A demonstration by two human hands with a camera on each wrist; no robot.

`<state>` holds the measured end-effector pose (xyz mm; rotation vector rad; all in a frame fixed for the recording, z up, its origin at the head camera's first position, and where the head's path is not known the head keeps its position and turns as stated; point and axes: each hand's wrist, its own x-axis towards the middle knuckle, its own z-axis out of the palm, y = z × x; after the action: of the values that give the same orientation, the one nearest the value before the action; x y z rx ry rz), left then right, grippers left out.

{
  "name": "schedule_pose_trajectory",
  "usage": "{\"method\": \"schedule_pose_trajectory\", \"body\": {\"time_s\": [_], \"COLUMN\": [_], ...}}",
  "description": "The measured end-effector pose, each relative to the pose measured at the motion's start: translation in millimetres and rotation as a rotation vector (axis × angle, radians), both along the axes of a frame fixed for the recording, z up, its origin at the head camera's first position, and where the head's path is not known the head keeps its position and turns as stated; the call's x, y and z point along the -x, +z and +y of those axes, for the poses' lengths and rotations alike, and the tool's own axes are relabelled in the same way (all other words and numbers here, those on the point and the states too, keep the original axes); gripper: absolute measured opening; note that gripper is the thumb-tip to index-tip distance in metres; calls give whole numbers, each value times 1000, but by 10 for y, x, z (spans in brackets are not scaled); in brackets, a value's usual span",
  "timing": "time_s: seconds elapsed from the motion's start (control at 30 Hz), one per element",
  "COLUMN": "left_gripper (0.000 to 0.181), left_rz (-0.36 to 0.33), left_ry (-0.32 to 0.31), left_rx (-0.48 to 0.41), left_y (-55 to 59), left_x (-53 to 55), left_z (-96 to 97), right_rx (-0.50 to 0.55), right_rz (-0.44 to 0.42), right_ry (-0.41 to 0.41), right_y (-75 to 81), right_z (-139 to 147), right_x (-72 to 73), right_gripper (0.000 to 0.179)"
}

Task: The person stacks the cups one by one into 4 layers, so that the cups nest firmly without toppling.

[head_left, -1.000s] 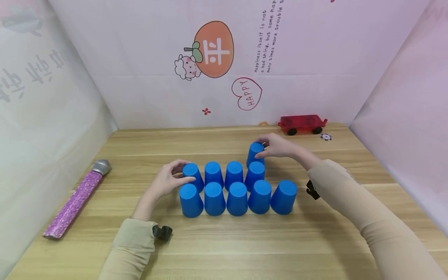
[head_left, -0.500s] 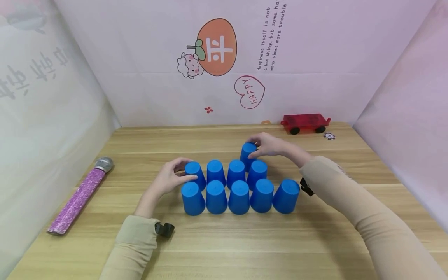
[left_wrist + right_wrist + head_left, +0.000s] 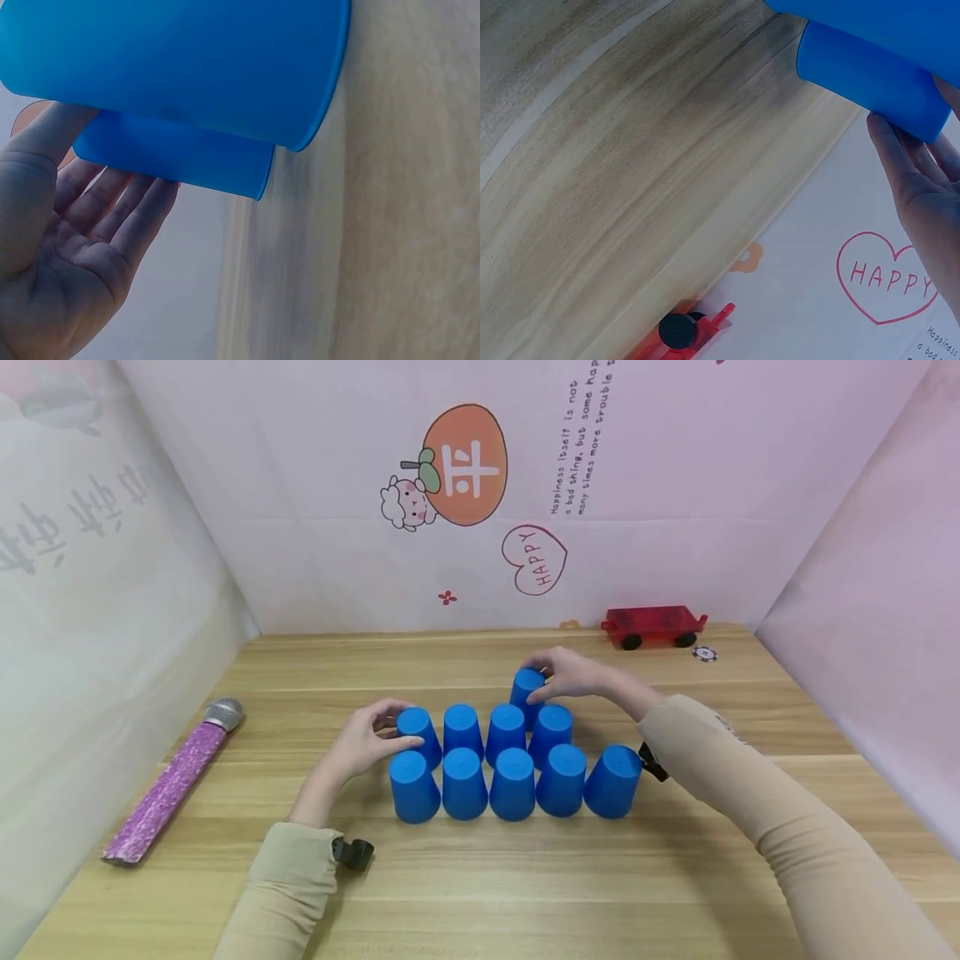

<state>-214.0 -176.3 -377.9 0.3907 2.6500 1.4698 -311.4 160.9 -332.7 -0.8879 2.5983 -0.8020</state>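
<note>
Blue cups stand upside down on the wooden table in two rows of several each. At the left end of the second row, my left hand (image 3: 358,745) grips a blue cup (image 3: 417,723) between thumb and fingers. In the left wrist view a front-row cup (image 3: 187,60) partly covers that cup (image 3: 172,154). My right hand (image 3: 576,674) holds another blue cup (image 3: 522,692) behind the second row, near its right end. The right wrist view has its fingertips (image 3: 883,135) along this cup's side (image 3: 862,75), with a nearer cup (image 3: 885,22) overlapping it.
A pink glittery microphone (image 3: 168,785) lies at the left of the table (image 3: 480,893). Towards the back right are a red toy wagon (image 3: 654,625) and a poker chip (image 3: 704,653). Printed white sheets (image 3: 315,510) wall the table at the back and sides.
My right hand has shifted its cup left behind the second row, from beyond the end cup to between the two rightmost ones. The left hand keeps its grip in place.
</note>
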Motion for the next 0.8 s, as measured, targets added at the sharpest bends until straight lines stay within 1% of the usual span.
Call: {"method": "schedule_pose_trajectory", "body": {"time_s": [0.2,0.3,0.43,0.5,0.67,0.8], "left_gripper": [56,55,55,56,55,54], "left_rz": [0,-2,-2,0,12,45], "left_ry": [3,12,13,9,-10,-12], "left_rx": [9,11,14,14,0,-3], "left_y": [9,20,22,20,40,82], "left_x": [-1,-5,-1,7,37,81], "left_z": [2,6,0,-9,-50,-103], "right_rx": [16,42,65,78,128,153], "right_rz": [-13,-16,-4,-3,-41,-55], "right_ry": [6,-30,-68,-71,-102,-131], "right_y": [33,78,107,109,103,85], "right_z": [42,126,310,413,658,821], "right_x": [2,-15,-56,-87,-183,-249], "right_gripper": [59,63,60,57,54,55]}}
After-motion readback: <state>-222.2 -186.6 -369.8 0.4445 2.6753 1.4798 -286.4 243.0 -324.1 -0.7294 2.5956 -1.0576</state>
